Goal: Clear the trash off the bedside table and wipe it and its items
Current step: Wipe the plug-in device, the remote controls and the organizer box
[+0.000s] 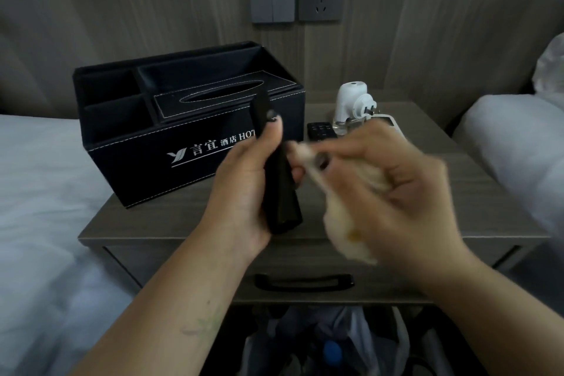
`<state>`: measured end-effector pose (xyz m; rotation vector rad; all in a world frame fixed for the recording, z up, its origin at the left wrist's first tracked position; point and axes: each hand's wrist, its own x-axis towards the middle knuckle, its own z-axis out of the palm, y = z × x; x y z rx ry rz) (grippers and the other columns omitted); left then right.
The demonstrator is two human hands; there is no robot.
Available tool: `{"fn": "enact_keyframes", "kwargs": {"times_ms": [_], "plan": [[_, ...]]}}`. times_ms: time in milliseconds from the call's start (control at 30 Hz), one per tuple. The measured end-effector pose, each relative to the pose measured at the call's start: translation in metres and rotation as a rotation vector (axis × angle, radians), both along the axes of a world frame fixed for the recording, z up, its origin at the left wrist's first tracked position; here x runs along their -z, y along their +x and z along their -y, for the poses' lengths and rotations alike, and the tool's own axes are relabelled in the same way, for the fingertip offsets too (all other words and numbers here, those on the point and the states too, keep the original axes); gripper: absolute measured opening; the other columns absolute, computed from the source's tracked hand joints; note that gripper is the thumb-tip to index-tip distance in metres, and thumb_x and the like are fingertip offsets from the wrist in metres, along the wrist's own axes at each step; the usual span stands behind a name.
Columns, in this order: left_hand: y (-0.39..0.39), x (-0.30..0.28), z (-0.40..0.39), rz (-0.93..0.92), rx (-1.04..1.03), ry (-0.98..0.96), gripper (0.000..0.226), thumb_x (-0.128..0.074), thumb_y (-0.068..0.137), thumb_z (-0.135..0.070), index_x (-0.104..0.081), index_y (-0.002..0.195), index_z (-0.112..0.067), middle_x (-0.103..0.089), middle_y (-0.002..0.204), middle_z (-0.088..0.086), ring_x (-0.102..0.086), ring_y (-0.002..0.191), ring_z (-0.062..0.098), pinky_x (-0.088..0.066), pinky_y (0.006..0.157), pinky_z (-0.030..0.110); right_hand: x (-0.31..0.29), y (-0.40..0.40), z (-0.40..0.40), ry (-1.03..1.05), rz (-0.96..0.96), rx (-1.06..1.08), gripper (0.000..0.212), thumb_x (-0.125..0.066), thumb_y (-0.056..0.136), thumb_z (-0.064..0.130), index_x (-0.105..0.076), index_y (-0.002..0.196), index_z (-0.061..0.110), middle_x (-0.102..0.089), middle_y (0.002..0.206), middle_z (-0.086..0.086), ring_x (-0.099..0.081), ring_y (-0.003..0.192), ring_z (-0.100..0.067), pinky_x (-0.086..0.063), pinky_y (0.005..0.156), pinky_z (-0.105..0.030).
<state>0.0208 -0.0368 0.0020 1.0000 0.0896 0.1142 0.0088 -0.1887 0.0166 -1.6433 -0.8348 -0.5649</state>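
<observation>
Gripping a slim black remote [282, 180] upright above the bedside table's [457, 162] front edge, the left hand [244, 189] is closed around it; the right hand [387, 174], clenching a cream cloth [345, 217], is touching its right side.

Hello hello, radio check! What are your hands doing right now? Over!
Left hand gripping black remote, held upright above bedside table. Right hand clutching cream cloth, rubbing the remote, blurred. Black organizer box behind; nothing blocking.

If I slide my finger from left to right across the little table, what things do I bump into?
Black organizer box → black remote in the left hand → cream cloth in the right hand.
</observation>
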Motion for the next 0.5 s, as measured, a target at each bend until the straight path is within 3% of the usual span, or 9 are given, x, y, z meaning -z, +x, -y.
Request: {"fn": "enact_keyframes", "kwargs": {"times_ms": [67, 200, 267, 367, 500], "plan": [[-0.008, -0.004, 0.008, 0.014, -0.055, 0.059, 0.029, -0.069, 0.087, -0.032, -0.064, 0.104, -0.009, -0.071, 0.072, 0.002, -0.067, 0.057, 0.010, -0.051, 0.049, 0.020, -0.003, 0.003, 0.003, 0.070, -0.012, 0.112, 0.012, -0.065, 0.089, 0.009, -0.071, 0.096, 0.018, -0.062, 0.082, 0.007, -0.058, 0.082, 0.002, -0.041, 0.076, -0.008], [-0.017, -0.013, 0.018, -0.034, -0.017, 0.083, 0.021, -0.062, 0.094, -0.030, -0.065, 0.110, -0.017, -0.074, 0.078, 0.001, -0.071, 0.067, 0.015, -0.055, 0.053, 0.027, 0.008, -0.003, -0.007, -0.058, 0.031, 0.113, 0.016, -0.068, 0.085, 0.004, -0.073, 0.100, 0.010, -0.059, 0.084, -0.006, -0.057, 0.080, -0.005, -0.042, 0.074, -0.010], [-0.017, -0.017, 0.017, -0.014, -0.002, 0.011, 0.025, -0.051, 0.100, -0.027, -0.062, 0.120, -0.019, -0.076, 0.090, 0.006, -0.074, 0.078, 0.017, -0.059, 0.060, 0.030, 0.012, -0.003, -0.008, -0.134, 0.050, 0.119, 0.021, -0.070, 0.083, 0.004, -0.073, 0.103, 0.009, -0.056, 0.088, -0.005, -0.057, 0.080, -0.005, -0.043, 0.073, -0.009], [-0.020, -0.021, 0.016, 0.056, 0.067, -0.168, 0.035, -0.036, 0.105, -0.025, -0.057, 0.132, -0.019, -0.072, 0.112, 0.015, -0.071, 0.099, 0.022, -0.059, 0.081, 0.034, 0.010, 0.006, -0.002, -0.058, -0.029, 0.167, 0.020, -0.068, 0.083, 0.006, -0.072, 0.103, 0.009, -0.059, 0.088, -0.006, -0.059, 0.082, -0.007, -0.044, 0.073, -0.010], [-0.023, -0.023, 0.015, 0.066, 0.054, -0.320, 0.033, -0.044, 0.101, -0.023, -0.060, 0.130, -0.021, -0.069, 0.116, 0.013, -0.068, 0.100, 0.019, -0.055, 0.091, 0.036, 0.014, 0.005, -0.008, -0.016, -0.100, 0.097, 0.013, -0.062, 0.088, 0.008, -0.070, 0.099, 0.008, -0.062, 0.084, -0.007, -0.059, 0.076, -0.012, -0.047, 0.067, -0.021]]}}
